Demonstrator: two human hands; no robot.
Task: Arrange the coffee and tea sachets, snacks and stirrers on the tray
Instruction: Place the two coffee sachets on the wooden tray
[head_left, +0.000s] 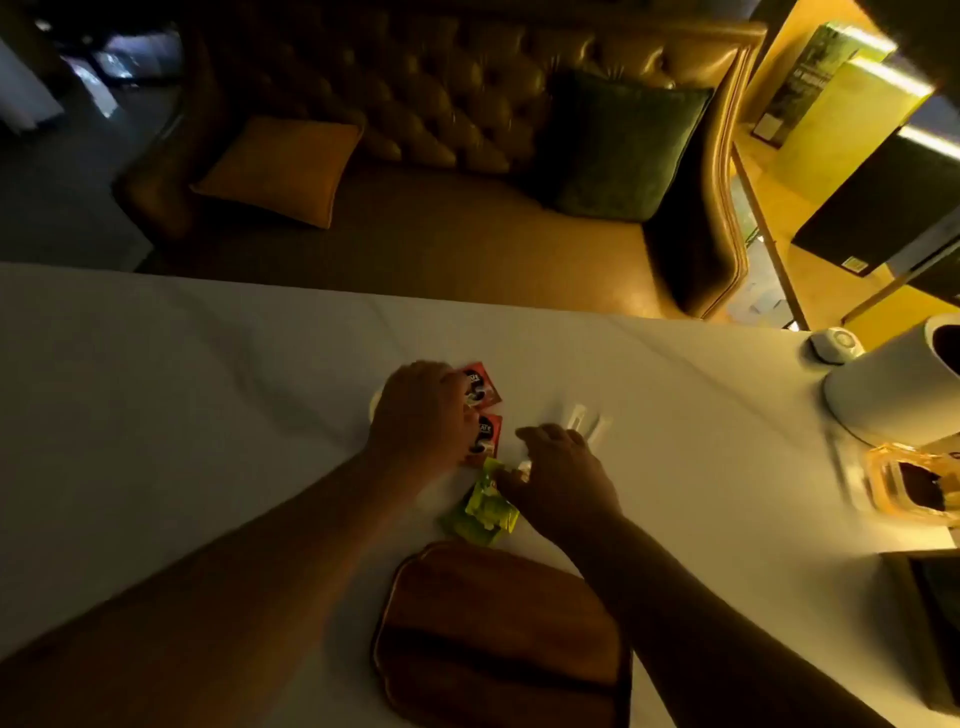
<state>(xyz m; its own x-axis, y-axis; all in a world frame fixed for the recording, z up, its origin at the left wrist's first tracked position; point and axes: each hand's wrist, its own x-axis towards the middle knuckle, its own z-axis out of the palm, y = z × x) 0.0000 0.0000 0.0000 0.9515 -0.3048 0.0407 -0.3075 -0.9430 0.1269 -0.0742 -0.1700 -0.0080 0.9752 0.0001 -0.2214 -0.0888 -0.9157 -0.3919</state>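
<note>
A brown wooden tray (498, 639) lies on the white tabletop close to me, with nothing on it. Beyond it lie yellow-green tea sachets (483, 512) and two red coffee sachets (485, 410). My left hand (421, 415) rests on the red sachets, its fingers curled over their left edges. My right hand (561, 478) hovers with fingers bent at the top of the green sachets, touching a small pale item I cannot make out. White paper-wrapped stirrers (584, 423) lie just past my right hand.
A white kettle (898, 384) stands at the right edge with a small white round object (836, 343) behind it. An amber glass dish (919, 486) sits in front of the kettle. A leather sofa with cushions stands beyond the table.
</note>
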